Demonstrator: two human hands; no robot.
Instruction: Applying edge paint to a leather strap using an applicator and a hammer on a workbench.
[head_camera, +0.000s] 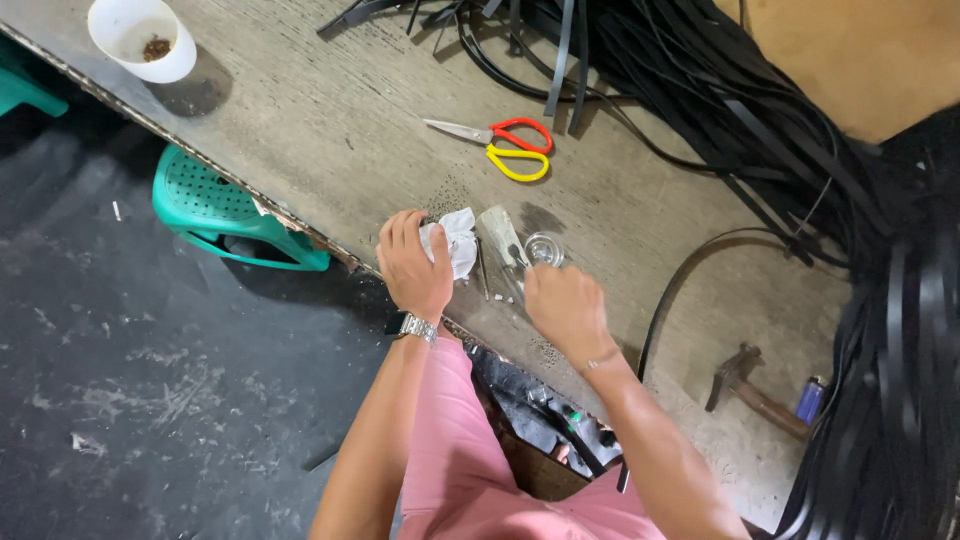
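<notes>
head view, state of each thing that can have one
left hand: closed on white cloth
right hand: fingers curled by small clear jar
scissors: lying flat, blades shut
white bowl: upright, brown bits inside
hammer: lying flat
green stool: partly under table

Left hand (410, 268) grips white cloth (455, 243); scissors (505, 147) nearby.

1. The left hand (412, 268) covers part of the crumpled white cloth (455, 240) in its grip.
2. What the right hand (562, 308) pinches is hidden beneath its knuckles, just below the small glass jar (545, 248).
3. The black strips (800, 150), well right of both grips, run off the frame.
4. The contents of the white cup (140, 35), far left, are too small to tell.
</notes>
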